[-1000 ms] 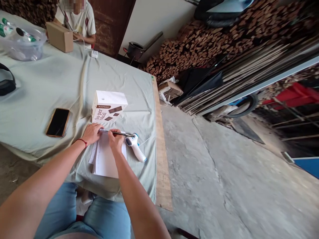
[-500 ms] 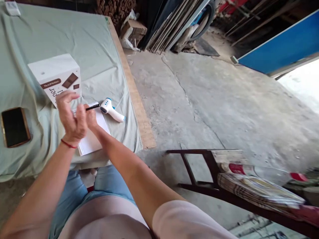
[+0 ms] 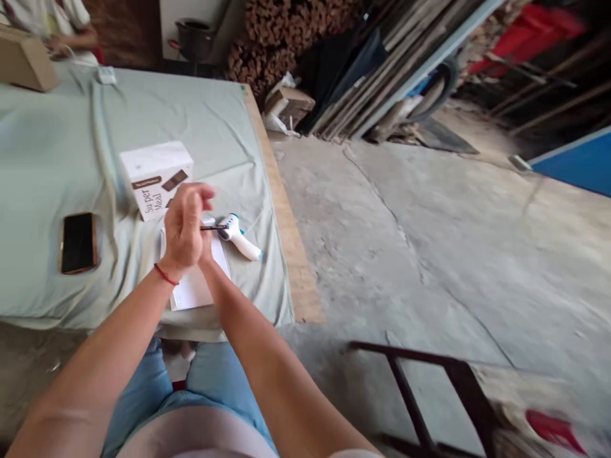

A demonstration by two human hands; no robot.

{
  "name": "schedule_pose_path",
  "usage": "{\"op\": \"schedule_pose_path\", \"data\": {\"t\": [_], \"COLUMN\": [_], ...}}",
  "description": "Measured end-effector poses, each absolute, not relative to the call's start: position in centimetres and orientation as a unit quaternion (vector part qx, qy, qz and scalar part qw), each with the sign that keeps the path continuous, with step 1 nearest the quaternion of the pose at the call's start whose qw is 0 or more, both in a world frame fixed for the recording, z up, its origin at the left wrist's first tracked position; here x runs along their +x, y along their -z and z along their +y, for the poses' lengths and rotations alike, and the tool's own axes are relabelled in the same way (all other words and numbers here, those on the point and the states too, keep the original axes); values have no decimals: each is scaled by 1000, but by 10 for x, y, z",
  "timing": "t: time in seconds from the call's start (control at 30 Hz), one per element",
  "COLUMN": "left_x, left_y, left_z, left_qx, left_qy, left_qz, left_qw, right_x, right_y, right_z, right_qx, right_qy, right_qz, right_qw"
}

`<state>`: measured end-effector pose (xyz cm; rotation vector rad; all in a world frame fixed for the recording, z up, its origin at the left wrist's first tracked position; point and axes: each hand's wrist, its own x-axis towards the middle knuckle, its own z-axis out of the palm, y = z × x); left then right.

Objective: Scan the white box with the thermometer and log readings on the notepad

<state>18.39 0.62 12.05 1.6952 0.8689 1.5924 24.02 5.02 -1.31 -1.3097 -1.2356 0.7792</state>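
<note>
Head view: the paper point(image 3: 193, 291) lay on the cloth-covered table point(image 3: 294, 261), near the edge closest to the person, with both hands over its far part. The right hand point(image 3: 207, 243) was largely hidden behind the left; the pen point(image 3: 216, 227) projected from it toward the thermometer point(image 3: 244, 244). The fingers appeared closed around the pen, though the grip itself was obscured. The left hand point(image 3: 184, 230) was raised in front, loosely open with part-curled fingers; no object was seen in it. Whether the two hands touched could not be determined.

Progress: the paper was laid out and the pen taken up. No writing could be read on the exposed part of the sheet, and its far end was covered, so the amount completed could not be established. With the pen in hand and not laid aside, the pen-and-paper work was judged open, not finished. What remained could not be measured.

Surroundings: the thermometer lay on its side just beside the paper, to the right. The white box point(image 3: 153, 166) stood beyond the paper, and the phone point(image 3: 79, 243) lay to its left, screen dark, well apart from both hands.
</note>
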Motion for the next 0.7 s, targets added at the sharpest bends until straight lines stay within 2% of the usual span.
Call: {"op": "schedule_pose_path", "data": {"t": [0.03, 0.1, 0.23, 0.37, 0.53, 0.7], "left_x": [169, 141, 103, 92, 96, 99], "left_y": [-108, -79, -29, -14, -12, -13], "left_z": [18, 35, 43, 40, 39, 38], "left_qx": [636, 665, 770, 818, 801, 804], "left_qy": [-623, -581, -360, -183, -160, -156], "left_qz": [371, 426, 505, 533, 565, 562], "left_qw": [264, 198, 147, 117, 115, 119], "right_x": [240, 239, 237, 239, 247, 251], "right_y": [13, 13, 13, 14, 15, 15], "right_z": [49, 46, 40, 36, 34, 28], "right_qx": [-549, -545, -547, -564, -585, -580], "right_qy": [-338, -359, -382, -376, -395, -345], "right_qz": [-513, -476, -414, -411, -459, -508], "right_qw": [566, 589, 619, 609, 540, 535]}}
